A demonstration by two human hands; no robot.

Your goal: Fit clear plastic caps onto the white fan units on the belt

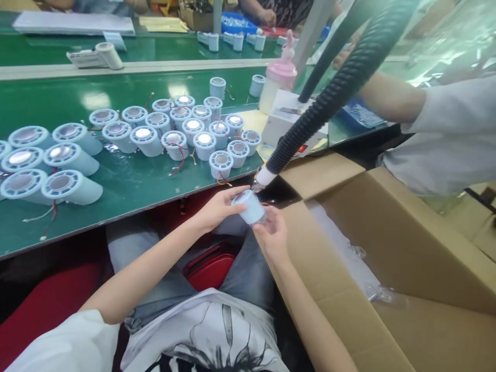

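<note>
Green counter (135,188) at left, open cardboard box (422,237) at right, black ribbed hose (329,93) angling down between; left hand (222,207) and right hand (274,235) both closed on pale-blue cylinder (251,207) just off counter's edge, long axis slanting, ringed end up-left, opposite end down-right, near hose's white tip (265,176).

A pale blue, smooth-sided plastic cylinder (252,208) is held in the air just past the front edge of the green tabletop (127,191). It is tilted, one end facing up and to the left, partly hidden by fingers, the other pointing down to the right. The left hand (220,207) grips the upper end, the right hand (274,233) the lower. Whether the white-tipped black ribbed hose (298,137) touches it is unclear.
</note>
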